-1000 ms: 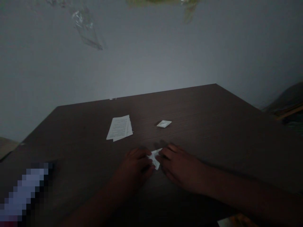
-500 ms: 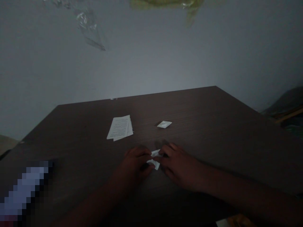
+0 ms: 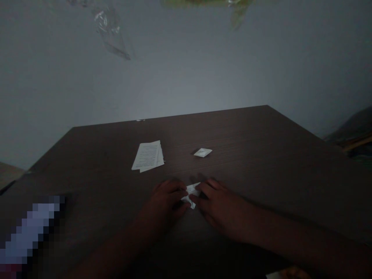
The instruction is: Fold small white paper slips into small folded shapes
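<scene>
Between my two hands a small piece of folded white paper (image 3: pixel 192 190) lies on the brown table. The fingers of my left hand (image 3: pixel 167 199) are closed on its left side, with the thumb at its near edge. From the right, my right hand (image 3: pixel 216 199) grips its right edge with thumb and fingertips. Parts of the paper are hidden under the fingers. Beyond my hands rests a folded paper diamond (image 3: pixel 203 152). Farther left is a small stack of printed paper sheets (image 3: pixel 147 155), slightly fanned.
The wooden table (image 3: pixel 247 135) meets a pale wall (image 3: pixel 186 69) at its back edge. A blurred-out oblong object (image 3: pixel 31 228) lies at the left. Clear tape or plastic (image 3: pixel 109 31) clings to the wall. Dark items (image 3: pixel 354 128) sit beyond the table's right edge.
My right hand has shifted slightly right and its index finger and thumb have spread a little, showing more of the folded paper. The left hand stays almost still.
</scene>
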A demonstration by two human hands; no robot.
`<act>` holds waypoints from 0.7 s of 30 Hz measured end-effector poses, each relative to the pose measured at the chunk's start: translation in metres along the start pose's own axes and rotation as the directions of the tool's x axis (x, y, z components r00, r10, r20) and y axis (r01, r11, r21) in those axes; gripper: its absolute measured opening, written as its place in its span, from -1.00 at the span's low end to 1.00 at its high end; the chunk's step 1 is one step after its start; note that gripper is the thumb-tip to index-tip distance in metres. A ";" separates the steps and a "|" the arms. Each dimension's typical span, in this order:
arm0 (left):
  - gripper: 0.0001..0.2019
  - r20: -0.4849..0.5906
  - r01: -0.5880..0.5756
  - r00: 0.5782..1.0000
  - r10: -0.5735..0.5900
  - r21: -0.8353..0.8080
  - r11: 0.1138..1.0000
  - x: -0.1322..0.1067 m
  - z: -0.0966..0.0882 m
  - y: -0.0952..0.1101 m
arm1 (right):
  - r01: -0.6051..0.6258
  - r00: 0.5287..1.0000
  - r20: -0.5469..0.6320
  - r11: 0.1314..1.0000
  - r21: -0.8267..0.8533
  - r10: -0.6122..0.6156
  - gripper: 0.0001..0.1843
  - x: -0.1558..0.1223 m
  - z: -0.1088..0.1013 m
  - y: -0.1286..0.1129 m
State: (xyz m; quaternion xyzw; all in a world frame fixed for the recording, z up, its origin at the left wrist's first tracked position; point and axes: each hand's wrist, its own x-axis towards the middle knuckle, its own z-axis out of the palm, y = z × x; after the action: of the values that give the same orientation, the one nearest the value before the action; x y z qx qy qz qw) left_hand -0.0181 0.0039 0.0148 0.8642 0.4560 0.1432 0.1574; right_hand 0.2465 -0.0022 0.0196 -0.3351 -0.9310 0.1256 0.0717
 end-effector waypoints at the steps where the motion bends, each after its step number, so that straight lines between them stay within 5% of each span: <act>1: -0.70 0.005 0.000 1.000 0.000 -0.004 1.000 0.000 0.000 0.000 | 0.000 1.000 -0.009 1.000 0.014 0.000 -0.49 0.000 0.000 0.001; 8: -0.66 0.039 0.003 0.999 -0.003 0.002 1.000 0.002 0.001 -0.002 | 0.009 0.999 -0.050 0.989 0.148 -0.001 -0.40 0.003 -0.006 0.009; 21: -0.72 0.014 -0.007 1.000 0.007 0.000 1.000 0.004 -0.001 0.002 | 0.054 0.998 -0.044 0.998 0.043 -0.052 -0.65 -0.004 -0.006 0.006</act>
State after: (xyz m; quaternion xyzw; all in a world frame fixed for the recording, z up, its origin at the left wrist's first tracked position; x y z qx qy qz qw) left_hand -0.0156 0.0062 0.0170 0.8668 0.4518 0.1379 0.1599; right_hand 0.2542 0.0010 0.0238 -0.3111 -0.9349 0.1372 0.1022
